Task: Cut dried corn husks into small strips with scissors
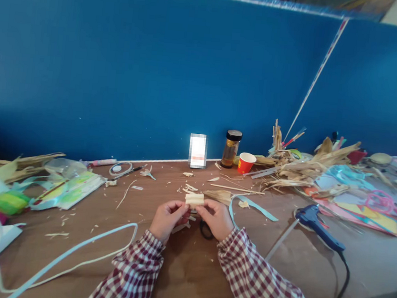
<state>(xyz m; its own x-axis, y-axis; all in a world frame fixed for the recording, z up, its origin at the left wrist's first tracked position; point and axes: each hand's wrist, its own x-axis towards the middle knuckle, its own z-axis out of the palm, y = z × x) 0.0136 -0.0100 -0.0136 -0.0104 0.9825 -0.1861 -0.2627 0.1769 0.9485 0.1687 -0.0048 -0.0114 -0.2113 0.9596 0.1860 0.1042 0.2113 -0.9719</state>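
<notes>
Between my two hands is a short, pale strip of what looks like dried husk (pixel 194 199), held level above the brown table. My left hand (pixel 168 218) pinches its left end between thumb and fingers. At the right end, the thumb and fingers of my right hand (pixel 217 218) close on it too. Under my right hand shows a black loop, perhaps a scissors handle (pixel 206 230), partly hidden. A wider tan husk piece (pixel 218 196) lies just behind the right hand, with pale scraps (pixel 181 228) below the hands.
A blue glue gun (pixel 320 226) with a black cord lies at right. A lidded jar (pixel 231 150) and red paper cup (pixel 246 163) stand at the back. Husks (pixel 309 166) and coloured paper are heaped behind right. A white cable (pixel 105 243) loops across the left.
</notes>
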